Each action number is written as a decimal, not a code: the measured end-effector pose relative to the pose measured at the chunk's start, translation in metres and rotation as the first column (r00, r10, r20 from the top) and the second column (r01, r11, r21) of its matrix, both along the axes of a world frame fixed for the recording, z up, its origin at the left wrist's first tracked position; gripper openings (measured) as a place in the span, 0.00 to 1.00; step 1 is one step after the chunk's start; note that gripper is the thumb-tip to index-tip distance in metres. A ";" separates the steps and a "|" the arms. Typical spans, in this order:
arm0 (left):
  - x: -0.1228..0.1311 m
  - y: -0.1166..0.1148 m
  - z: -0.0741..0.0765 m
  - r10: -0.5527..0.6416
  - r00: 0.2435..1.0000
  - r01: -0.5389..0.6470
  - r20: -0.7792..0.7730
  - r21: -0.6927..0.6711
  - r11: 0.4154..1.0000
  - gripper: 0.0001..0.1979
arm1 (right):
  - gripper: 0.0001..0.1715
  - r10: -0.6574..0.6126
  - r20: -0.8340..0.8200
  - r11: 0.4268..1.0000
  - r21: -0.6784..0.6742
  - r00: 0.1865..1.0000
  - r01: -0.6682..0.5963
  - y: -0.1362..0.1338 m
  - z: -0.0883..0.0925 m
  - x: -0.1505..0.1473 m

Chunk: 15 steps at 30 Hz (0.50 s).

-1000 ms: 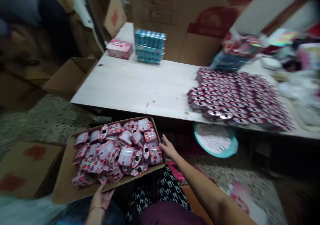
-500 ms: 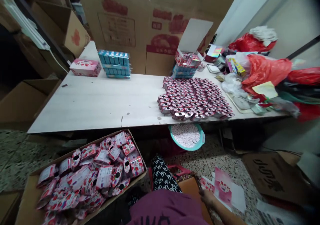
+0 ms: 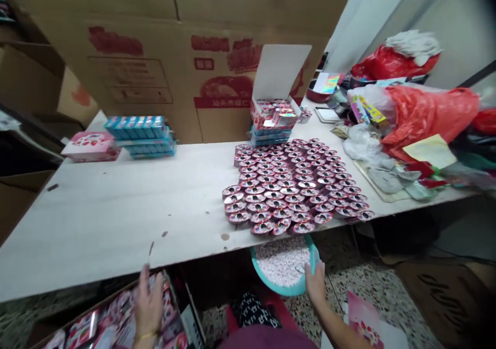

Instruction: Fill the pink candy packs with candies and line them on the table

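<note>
My left hand [image 3: 148, 303] is above the carton of small printed boxes [image 3: 83, 328] at the lower left, its fingers stretched out and slightly blurred, with nothing seen in them. By the right rim of a turquoise basin [image 3: 256, 266] is my right hand [image 3: 315, 284], fingers extended and apart. Whether it touches the rim I cannot tell. Small pale pieces [image 3: 282, 260] fill the basin. Above it, on the white table [image 3: 116, 219], many small red-and-pink oval boxes [image 3: 289, 183] stand upright in close rows, dark holes visible in their tops.
An open-lidded display box [image 3: 271, 108] sits on blue packs [image 3: 271, 136] at the back. More blue packs [image 3: 141, 136] and a closed pink box [image 3: 92, 146] stand at back left. Plastic bags [image 3: 430, 111] crowd the right end. A large cardboard box [image 3: 182, 121] rises behind.
The view has shifted closer to the table. My left hand has come into sight over the carton. My right hand has moved up from beside my lap to the basin's edge.
</note>
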<state>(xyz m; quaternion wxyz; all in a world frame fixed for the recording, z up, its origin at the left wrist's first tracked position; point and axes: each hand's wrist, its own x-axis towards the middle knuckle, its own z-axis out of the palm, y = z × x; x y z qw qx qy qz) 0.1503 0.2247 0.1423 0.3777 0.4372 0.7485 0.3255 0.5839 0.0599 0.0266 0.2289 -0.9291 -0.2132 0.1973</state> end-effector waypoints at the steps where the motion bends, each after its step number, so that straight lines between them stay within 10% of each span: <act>1: 0.025 0.026 -0.004 -0.096 0.995 0.095 0.030 0.032 0.995 0.33 | 0.47 0.007 0.029 1.000 0.013 1.000 -0.008 0.006 0.004 0.002; 4: 0.093 0.089 -0.022 -0.341 0.939 0.341 0.046 -0.006 0.940 0.37 | 0.42 0.209 0.116 0.973 0.071 0.971 -0.218 0.022 0.015 0.001; 7: 0.139 0.120 -0.046 -0.542 0.840 0.537 -0.034 -0.100 0.838 0.42 | 0.38 0.124 0.141 0.987 0.080 0.982 -0.136 0.041 0.014 0.005; 11: 0.160 0.116 -0.071 -0.755 0.610 0.737 -0.243 -0.178 0.653 0.47 | 0.42 0.003 -0.003 0.997 -0.074 1.000 -0.003 0.068 0.004 0.024; 15: 0.160 0.106 -0.080 -0.755 0.522 0.747 -0.397 -0.213 0.629 0.46 | 0.38 0.091 -0.228 0.996 0.004 0.970 -0.092 0.092 -0.001 0.029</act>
